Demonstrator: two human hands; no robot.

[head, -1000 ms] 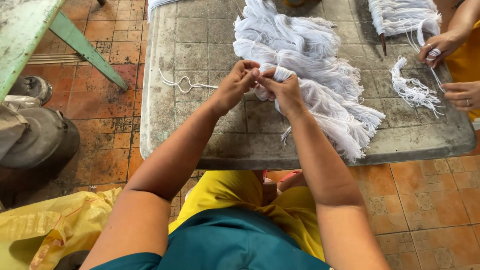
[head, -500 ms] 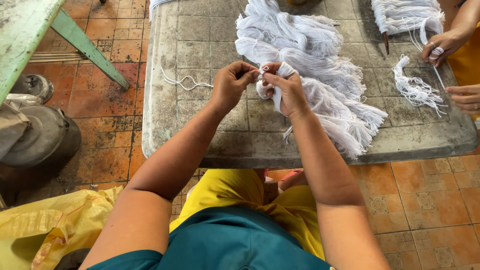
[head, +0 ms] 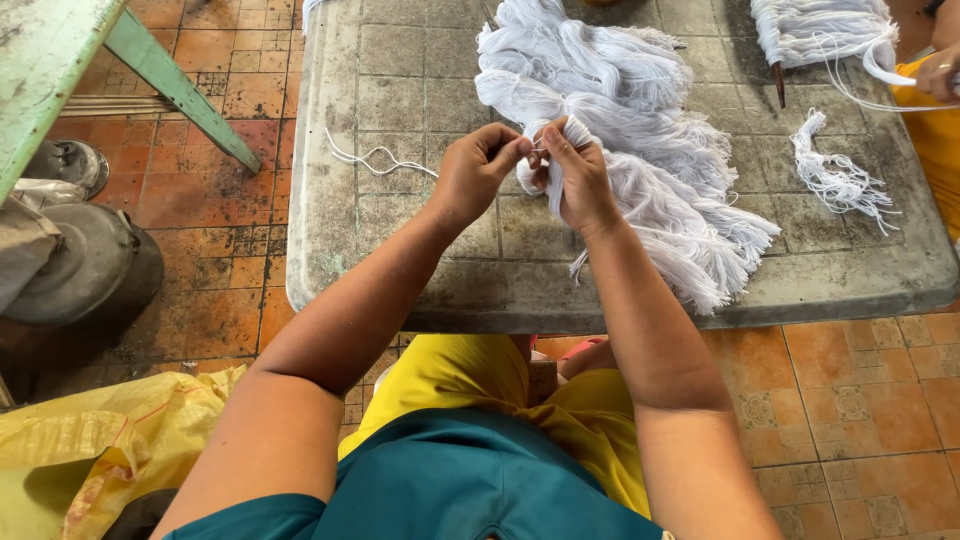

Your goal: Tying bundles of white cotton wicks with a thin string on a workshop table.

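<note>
My left hand (head: 478, 172) and my right hand (head: 577, 178) meet above a worn grey table (head: 400, 90). The right hand grips the looped top of a white thread bundle (head: 660, 215) whose cut ends fan out to the right on the table. My left hand pinches a thin white string at that same top, fingers closed against the right thumb. More white thread bundles (head: 590, 70) lie stacked just beyond my hands.
A loose white string (head: 372, 158) lies left of my hands. Another person's hand (head: 940, 72) pulls thread at the far right, near a small tassel (head: 835, 172) and another bundle (head: 815, 28). A green bench leg (head: 180, 90), metal pots (head: 85, 260) and a yellow sack (head: 110, 440) stand on the tiled floor.
My hands shifted slightly toward the far side, still working the bundle's top. The other person's hands drew away to the right; only one remains at the frame edge.
</note>
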